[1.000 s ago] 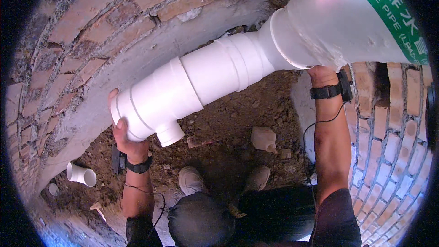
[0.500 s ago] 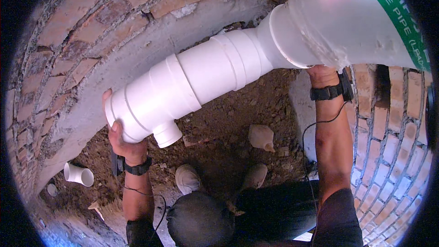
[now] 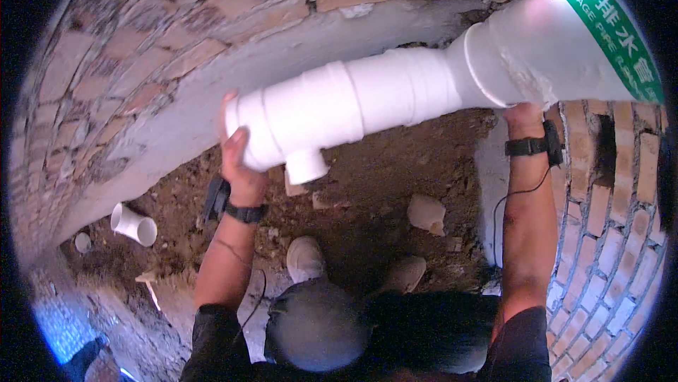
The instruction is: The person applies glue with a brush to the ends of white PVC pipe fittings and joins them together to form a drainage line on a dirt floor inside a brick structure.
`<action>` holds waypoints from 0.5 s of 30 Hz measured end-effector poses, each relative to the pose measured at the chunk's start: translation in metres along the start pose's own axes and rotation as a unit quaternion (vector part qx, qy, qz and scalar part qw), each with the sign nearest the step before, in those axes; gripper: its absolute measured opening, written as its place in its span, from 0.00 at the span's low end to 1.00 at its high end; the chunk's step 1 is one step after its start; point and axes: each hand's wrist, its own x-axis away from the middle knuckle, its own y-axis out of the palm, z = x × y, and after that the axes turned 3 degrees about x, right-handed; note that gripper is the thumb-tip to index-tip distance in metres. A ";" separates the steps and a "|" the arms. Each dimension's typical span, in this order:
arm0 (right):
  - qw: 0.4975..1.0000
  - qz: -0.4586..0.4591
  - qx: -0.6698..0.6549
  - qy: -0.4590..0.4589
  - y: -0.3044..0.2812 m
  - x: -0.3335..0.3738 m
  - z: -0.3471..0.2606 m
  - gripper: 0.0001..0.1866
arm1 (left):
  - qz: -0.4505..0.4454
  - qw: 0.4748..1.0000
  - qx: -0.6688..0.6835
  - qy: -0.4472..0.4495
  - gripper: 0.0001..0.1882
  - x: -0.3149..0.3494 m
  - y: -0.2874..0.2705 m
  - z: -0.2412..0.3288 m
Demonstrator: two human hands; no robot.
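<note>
Overhead, the head view shows a person standing on bare soil [image 3: 395, 191] in a narrow space between a curved brick wall [image 3: 141, 50] with a plastered band and a second brick wall [image 3: 621, 241] on the right. A large white drainage pipe assembly [image 3: 395, 92] is held up at about head level, clear of the ground.

Left hand [image 3: 236, 163]: cupped over the capped end of the white fitting [image 3: 296, 120], fingers curled round its rim and gripping it. A short branch stub [image 3: 307, 166] points downward just beside this hand. A dark wrist strap sits below the hand.

Right hand [image 3: 522, 113]: pressed against the underside of the wider pipe section [image 3: 551, 50], which carries a green printed band. Its fingers are hidden behind the pipe, so their closure cannot be told. A black wrist device with a trailing cable is on this forearm.

Relation noted: the pipe's long axis runs from lower left to upper right, spanning both hands; the left hand is at the narrow fitting end, the right under the heavy socket end.

Also present: a loose white pipe offcut [image 3: 134, 225] lying on the soil at lower left, rubble pieces, and the person's shoes [image 3: 305, 258].
</note>
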 end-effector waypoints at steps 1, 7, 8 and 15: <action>0.998 -0.005 0.037 -0.040 0.003 -0.005 -0.004 0.31 | 0.002 1.000 -0.003 0.007 0.42 0.000 0.001 0.003; 0.992 0.045 0.054 -0.101 0.061 0.036 -0.007 0.29 | -0.066 0.996 0.063 -0.008 0.40 -0.003 -0.013 0.001; 0.987 0.032 0.069 -0.141 0.058 0.037 -0.007 0.28 | -0.068 0.996 0.064 -0.004 0.40 -0.005 -0.015 -0.001; 0.895 0.134 0.424 0.025 -0.011 0.095 0.019 0.22 | -0.082 0.996 -0.028 -0.016 0.36 -0.010 -0.021 -0.005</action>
